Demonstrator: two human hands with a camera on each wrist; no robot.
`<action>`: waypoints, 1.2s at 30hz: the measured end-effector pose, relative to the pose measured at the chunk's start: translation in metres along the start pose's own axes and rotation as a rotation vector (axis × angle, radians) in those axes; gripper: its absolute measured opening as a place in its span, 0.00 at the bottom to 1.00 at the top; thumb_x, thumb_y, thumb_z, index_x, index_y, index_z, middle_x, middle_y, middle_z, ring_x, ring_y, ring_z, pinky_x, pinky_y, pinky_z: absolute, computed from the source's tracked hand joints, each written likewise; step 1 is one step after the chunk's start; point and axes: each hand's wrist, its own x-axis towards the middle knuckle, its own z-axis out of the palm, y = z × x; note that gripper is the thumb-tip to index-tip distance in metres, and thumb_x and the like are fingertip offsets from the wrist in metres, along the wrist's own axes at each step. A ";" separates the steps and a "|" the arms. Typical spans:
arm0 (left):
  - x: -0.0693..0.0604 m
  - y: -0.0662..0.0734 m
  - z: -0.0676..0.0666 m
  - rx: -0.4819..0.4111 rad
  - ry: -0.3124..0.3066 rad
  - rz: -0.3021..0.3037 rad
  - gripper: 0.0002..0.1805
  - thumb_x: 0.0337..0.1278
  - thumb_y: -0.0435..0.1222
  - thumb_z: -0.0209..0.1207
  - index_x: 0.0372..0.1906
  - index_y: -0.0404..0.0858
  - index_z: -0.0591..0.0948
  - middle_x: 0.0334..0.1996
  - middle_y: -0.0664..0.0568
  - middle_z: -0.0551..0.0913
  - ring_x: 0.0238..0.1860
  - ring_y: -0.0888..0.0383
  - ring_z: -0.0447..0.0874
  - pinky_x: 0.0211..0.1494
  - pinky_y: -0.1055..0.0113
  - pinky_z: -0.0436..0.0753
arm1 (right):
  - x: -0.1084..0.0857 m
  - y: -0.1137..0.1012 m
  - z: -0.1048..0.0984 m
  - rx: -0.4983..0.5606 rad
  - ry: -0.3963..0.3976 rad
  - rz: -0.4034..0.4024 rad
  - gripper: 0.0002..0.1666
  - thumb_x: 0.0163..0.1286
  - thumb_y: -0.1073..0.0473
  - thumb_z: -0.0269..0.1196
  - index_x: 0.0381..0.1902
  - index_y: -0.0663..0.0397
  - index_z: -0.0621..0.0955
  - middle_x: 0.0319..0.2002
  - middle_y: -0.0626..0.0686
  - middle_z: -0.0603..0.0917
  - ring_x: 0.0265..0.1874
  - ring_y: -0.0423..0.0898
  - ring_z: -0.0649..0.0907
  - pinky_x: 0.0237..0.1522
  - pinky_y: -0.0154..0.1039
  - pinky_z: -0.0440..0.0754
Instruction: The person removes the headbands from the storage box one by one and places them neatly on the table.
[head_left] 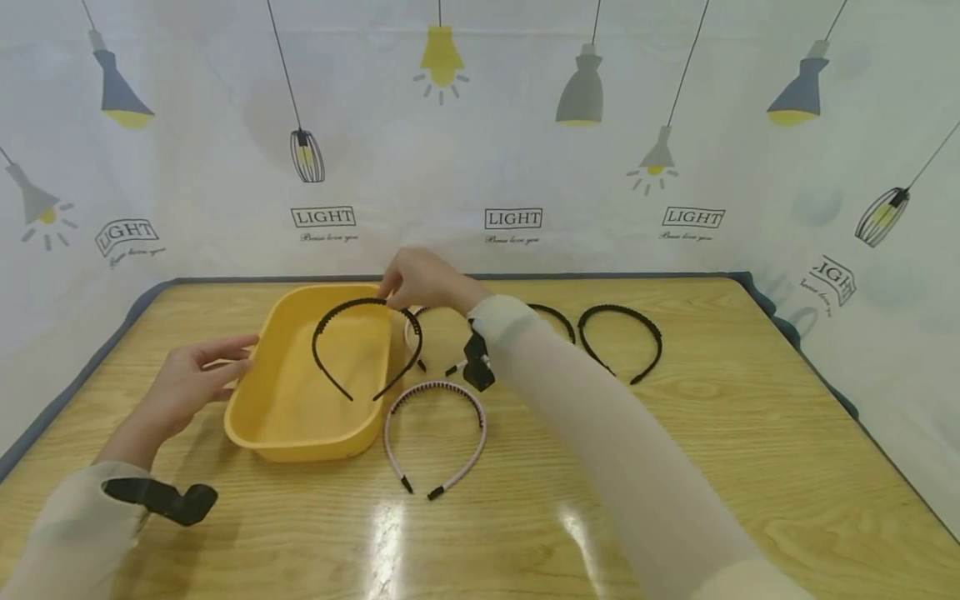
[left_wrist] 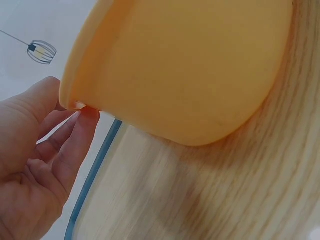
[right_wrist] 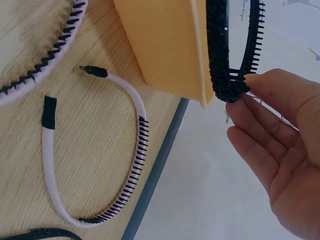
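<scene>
My right hand [head_left: 427, 279] pinches a black toothed headband [right_wrist: 218, 60] at the top of its arch, holding it over the right side of a yellow plastic tray [head_left: 300, 446]. In the head view its two ends hang down toward me. At the tray's left side, my left hand [head_left: 187, 379] holds the rim between thumb and fingers, as the left wrist view shows. A pink headband with black teeth [head_left: 484, 417] lies on the table just right of the tray. Behind it lies another pink headband [right_wrist: 135, 170], partly hidden by my right hand in the head view.
A black headband [head_left: 660, 337] lies to the right on the wooden table [head_left: 720, 467]. Beside it, another black headband [head_left: 558, 315] is partly covered by my right forearm. A lamp-printed white cloth [head_left: 510, 150] stands behind the table's dark edge.
</scene>
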 end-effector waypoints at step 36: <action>0.002 -0.006 0.000 0.004 0.009 0.012 0.28 0.60 0.41 0.57 0.63 0.32 0.68 0.37 0.69 0.75 0.39 0.78 0.73 0.35 0.69 0.83 | -0.051 0.031 -0.006 -0.031 -0.005 -0.037 0.10 0.57 0.65 0.64 0.38 0.57 0.85 0.36 0.51 0.85 0.34 0.41 0.81 0.38 0.28 0.78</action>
